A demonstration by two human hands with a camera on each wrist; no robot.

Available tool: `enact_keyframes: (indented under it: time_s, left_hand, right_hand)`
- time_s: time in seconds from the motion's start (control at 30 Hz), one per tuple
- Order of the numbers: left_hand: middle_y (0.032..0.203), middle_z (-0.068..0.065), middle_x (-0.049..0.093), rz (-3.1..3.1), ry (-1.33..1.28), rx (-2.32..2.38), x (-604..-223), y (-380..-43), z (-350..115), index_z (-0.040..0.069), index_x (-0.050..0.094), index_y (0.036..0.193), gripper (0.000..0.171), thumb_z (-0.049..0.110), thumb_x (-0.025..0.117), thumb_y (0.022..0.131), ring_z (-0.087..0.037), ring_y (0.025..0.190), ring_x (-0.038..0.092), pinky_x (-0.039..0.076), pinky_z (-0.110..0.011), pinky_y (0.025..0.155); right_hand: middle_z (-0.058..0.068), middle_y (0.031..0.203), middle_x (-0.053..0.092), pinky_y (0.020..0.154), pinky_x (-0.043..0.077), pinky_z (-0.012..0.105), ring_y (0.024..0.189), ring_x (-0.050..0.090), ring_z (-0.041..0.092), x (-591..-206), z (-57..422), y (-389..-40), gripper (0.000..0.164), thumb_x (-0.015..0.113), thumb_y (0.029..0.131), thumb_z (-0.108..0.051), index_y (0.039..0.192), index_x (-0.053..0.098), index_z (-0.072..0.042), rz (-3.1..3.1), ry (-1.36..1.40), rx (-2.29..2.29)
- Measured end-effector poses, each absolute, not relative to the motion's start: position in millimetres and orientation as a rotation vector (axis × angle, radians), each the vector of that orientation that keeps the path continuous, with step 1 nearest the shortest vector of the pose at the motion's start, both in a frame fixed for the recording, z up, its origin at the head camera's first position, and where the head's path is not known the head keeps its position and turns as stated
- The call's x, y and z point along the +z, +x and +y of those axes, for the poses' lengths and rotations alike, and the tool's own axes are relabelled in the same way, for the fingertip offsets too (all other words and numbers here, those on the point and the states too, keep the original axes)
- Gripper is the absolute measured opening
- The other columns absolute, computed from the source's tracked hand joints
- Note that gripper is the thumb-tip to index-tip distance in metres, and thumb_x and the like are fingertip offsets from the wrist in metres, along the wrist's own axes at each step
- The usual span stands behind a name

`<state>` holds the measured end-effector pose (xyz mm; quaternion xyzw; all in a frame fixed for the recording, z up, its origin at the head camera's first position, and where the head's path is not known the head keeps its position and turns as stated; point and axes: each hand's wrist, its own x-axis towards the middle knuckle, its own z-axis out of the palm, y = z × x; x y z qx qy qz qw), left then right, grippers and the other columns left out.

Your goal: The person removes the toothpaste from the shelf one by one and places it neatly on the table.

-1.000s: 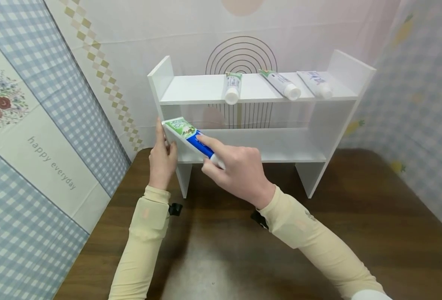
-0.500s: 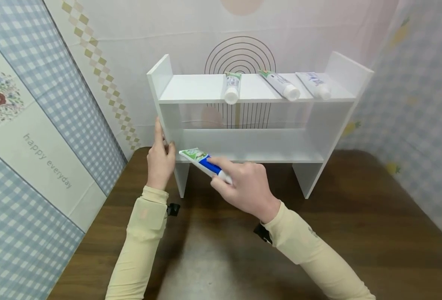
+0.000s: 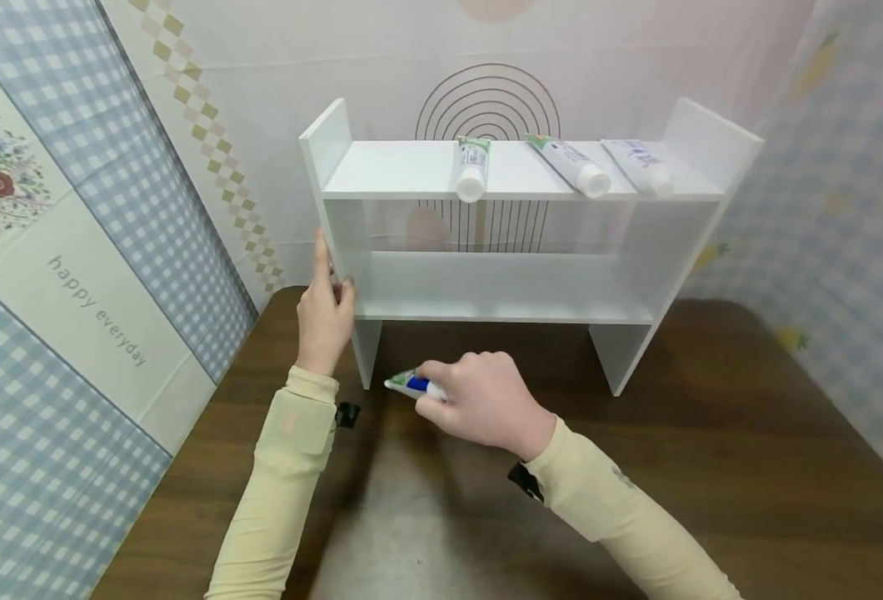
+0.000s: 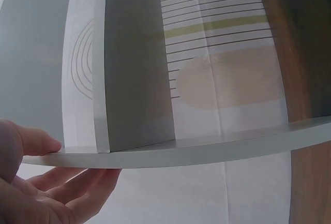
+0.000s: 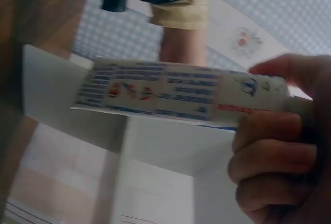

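A white two-tier shelf unit (image 3: pixel 404 171) stands on the table. My left hand (image 3: pixel 324 321) grips its left side panel, thumb (image 4: pixel 39 142) on the inner face and fingers (image 4: pixel 77 188) on the outer one. My right hand (image 3: pixel 486 404) holds a toothpaste tube (image 3: pixel 414 383) by its capped end, low in front of the left leg of the shelf. The tube's flat end points left, and it looks foreshortened in the head view. The right wrist view shows its white back (image 5: pixel 165 92) with blue print, the fingers curled near the cap.
On the top tier lie three more tubes: a left tube (image 3: pixel 472 171), a middle tube (image 3: pixel 571 167) and a right tube (image 3: pixel 639 168), caps facing forward over the front edge. The lower tier (image 3: pixel 494 287) sits beneath. Patterned cloth (image 3: pixel 97 250) hangs around the brown table (image 3: pixel 711 433).
My right hand has brought the toothpaste tube down from in front of the upper left panel to below the lower tier, turning it flatter to view. The left hand keeps its grip.
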<state>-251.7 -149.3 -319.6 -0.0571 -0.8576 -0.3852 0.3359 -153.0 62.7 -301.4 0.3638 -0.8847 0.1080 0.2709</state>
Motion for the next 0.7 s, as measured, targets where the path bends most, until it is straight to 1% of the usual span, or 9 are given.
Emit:
enact_keyframes:
  time_s: [0.07, 0.17, 0.23, 0.3, 0.4, 0.57, 0.63, 0.7]
  left_hand:
    - [0.113, -0.021, 0.06, -2.234, -0.149, -1.005, -320, -252, -149, 0.033, 0.006, 0.144, 0.065, 0.018, 0.042, 0.092, -0.028, 0.062, 0.058, 0.044, -0.04, 0.056]
    - [0.113, -0.021, 0.06, -2.231, -0.146, -1.002, -319, -253, -149, 0.033, 0.006, 0.144, 0.065, 0.018, 0.042, 0.092, -0.027, 0.061, 0.057, 0.044, -0.04, 0.056]
    - [0.113, -0.02, 0.06, -2.23, -0.141, -0.999, -319, -253, -148, 0.034, 0.005, 0.144, 0.065, 0.018, 0.042, 0.092, -0.027, 0.06, 0.057, 0.043, -0.04, 0.056]
    - [0.111, -0.02, 0.061, -2.225, -0.14, -0.997, -319, -253, -148, 0.034, 0.006, 0.144, 0.065, 0.018, 0.042, 0.092, -0.026, 0.059, 0.055, 0.042, -0.039, 0.055]
    - [0.109, -0.019, 0.062, -2.224, -0.14, -1.003, -320, -253, -148, 0.034, 0.006, 0.144, 0.065, 0.018, 0.042, 0.092, -0.025, 0.056, 0.053, 0.041, -0.036, 0.054]
    - [0.108, -0.019, 0.062, -2.227, -0.14, -1.005, -322, -252, -148, 0.032, 0.007, 0.144, 0.064, 0.018, 0.042, 0.092, -0.025, 0.054, 0.051, 0.04, -0.035, 0.053]
    - [0.11, -0.02, 0.062, -2.225, -0.138, -0.997, -323, -252, -148, 0.032, 0.007, 0.144, 0.064, 0.018, 0.042, 0.092, -0.025, 0.055, 0.053, 0.04, -0.036, 0.053]
    - [0.111, -0.02, 0.061, -2.222, -0.136, -0.991, -323, -252, -148, 0.032, 0.008, 0.144, 0.064, 0.018, 0.042, 0.092, -0.026, 0.057, 0.054, 0.041, -0.037, 0.054]
  right_hand:
    - [-0.013, 0.045, 0.024, 0.038, 0.01, 0.018, 0.04, 0.02, 0.003, -307, 62, -155, 0.006, 0.053, 0.07, -0.025, 0.067, 0.057, -0.023, -2.448, 1.005, 0.24]
    - [-0.014, 0.046, 0.023, 0.037, 0.013, 0.019, 0.041, 0.022, 0.003, -314, 61, -158, 0.013, 0.054, 0.071, -0.028, 0.06, 0.049, -0.023, -2.536, 1.035, 0.177]
    - [-0.014, 0.045, 0.027, 0.036, 0.017, 0.02, 0.04, 0.026, 0.003, -319, 60, -159, 0.016, 0.055, 0.073, -0.03, 0.059, 0.05, -0.023, -2.596, 1.052, 0.157]
    - [-0.014, 0.044, 0.031, 0.036, 0.021, 0.021, 0.04, 0.03, 0.003, -324, 59, -161, 0.015, 0.055, 0.074, -0.031, 0.061, 0.053, -0.024, -2.65, 1.063, 0.136]
    - [-0.013, 0.044, 0.036, 0.036, 0.023, 0.021, 0.04, 0.034, 0.003, -333, 58, -162, 0.015, 0.056, 0.074, -0.031, 0.061, 0.055, -0.023, -2.708, 1.086, 0.092]
    - [-0.012, 0.046, 0.041, 0.036, 0.023, 0.021, 0.04, 0.032, 0.004, -347, 58, -162, 0.014, 0.055, 0.074, -0.031, 0.063, 0.058, -0.022, -2.741, 1.098, 0.043]
    - [-0.012, 0.047, 0.041, 0.035, 0.021, 0.02, 0.041, 0.031, 0.004, -351, 58, -161, 0.014, 0.056, 0.074, -0.031, 0.063, 0.058, -0.022, -2.737, 1.088, 0.052]
    - [-0.012, 0.046, 0.038, 0.036, 0.02, 0.02, 0.04, 0.029, 0.004, -353, 58, -160, 0.015, 0.056, 0.073, -0.029, 0.06, 0.056, -0.022, -2.729, 1.08, 0.07]
